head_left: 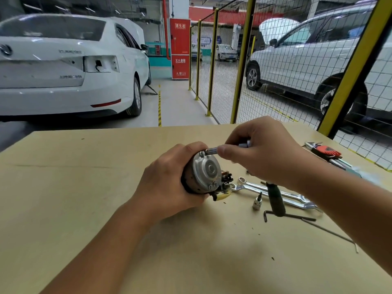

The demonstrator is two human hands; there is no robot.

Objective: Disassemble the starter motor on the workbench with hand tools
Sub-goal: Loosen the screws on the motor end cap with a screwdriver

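Nearest the camera, the left hand (pixel 169 185) wraps its grip round the dark body of the starter motor (pixel 201 174), held just above the bench (pixel 84 187) with the silver end cap facing the camera. The right hand (pixel 261 153) pinches a small socket driver (pixel 212 150) seated on the upper through-bolt. If the driver tilts it could slip and round the bolt head, or the freed bolt could roll among the spanners (pixel 273 193) beyond.

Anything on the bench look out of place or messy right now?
Only minor things: dark specks lie scattered on the workbench near the tools, and the wrenches, screwdriver and hex key lie overlapping in a loose pile.
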